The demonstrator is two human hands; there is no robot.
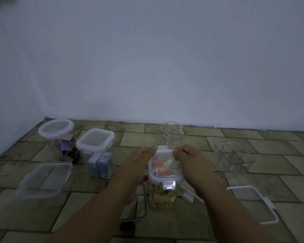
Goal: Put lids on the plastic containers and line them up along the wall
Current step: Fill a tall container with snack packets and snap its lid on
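A loose right lid (253, 202) and a loose left lid (44, 179) lie nearest on the floor. Between them stands the filled container (162, 195) with its lid (165, 166) on top. The left hand (142, 160) and the right hand (191, 158) curl over that lid's far corners, gripping it. Beyond, the open square container (173, 132) and the open wide container (234, 155) stand empty. At far left, the lidded round container (56, 130) and the lidded square container (95, 140) sit near the wall (147, 67).
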